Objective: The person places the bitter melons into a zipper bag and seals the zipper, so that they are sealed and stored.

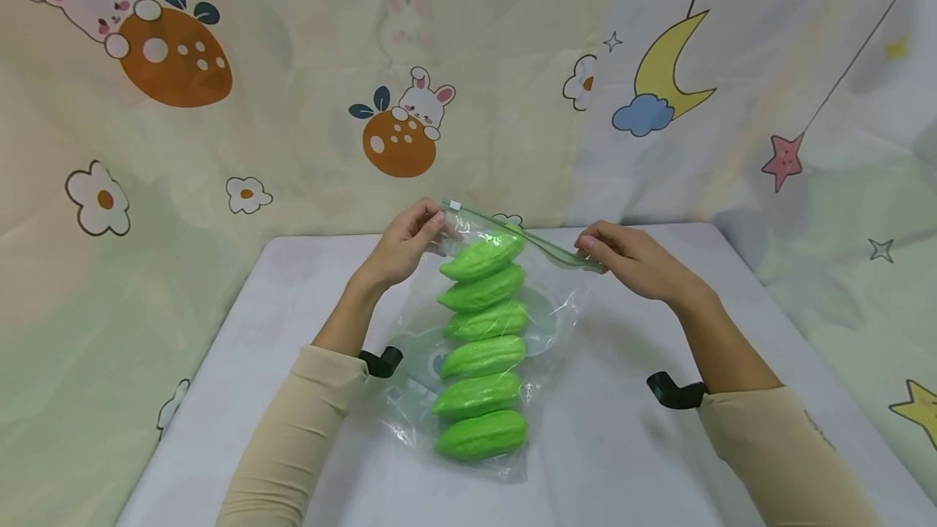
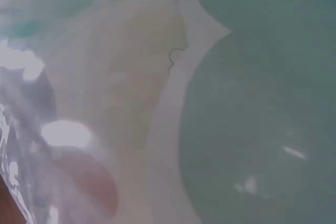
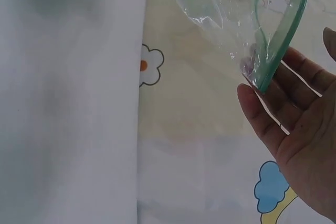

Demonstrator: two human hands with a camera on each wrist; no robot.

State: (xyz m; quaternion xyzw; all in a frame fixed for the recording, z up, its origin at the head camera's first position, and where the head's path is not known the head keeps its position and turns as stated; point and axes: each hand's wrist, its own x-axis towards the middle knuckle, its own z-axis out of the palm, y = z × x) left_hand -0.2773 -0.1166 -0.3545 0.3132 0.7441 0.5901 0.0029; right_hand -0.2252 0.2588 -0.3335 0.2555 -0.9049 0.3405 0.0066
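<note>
A clear zip bag (image 1: 560, 328) with a green zip strip (image 1: 545, 246) holds several bright green, ridged, fruit-shaped pieces (image 1: 483, 356) stacked in one column. My left hand (image 1: 403, 246) pinches the bag's upper left corner, beside a white slider (image 1: 455, 206). At the strip's other end is my right hand (image 1: 637, 260). In the right wrist view its fingers (image 3: 262, 121) are extended against the bag's corner, while the thumb (image 3: 329, 43) stands apart from the strip. The left wrist view is filled by blurred, shiny plastic (image 2: 65, 132) and pale green shapes.
Beneath the bag is a table with a white cover (image 1: 607, 437). A cloth curtain (image 1: 307, 63) printed with rabbits, flowers and a moon hangs behind it and along both sides. Black camera mounts (image 1: 677, 393) stick out from both wrists.
</note>
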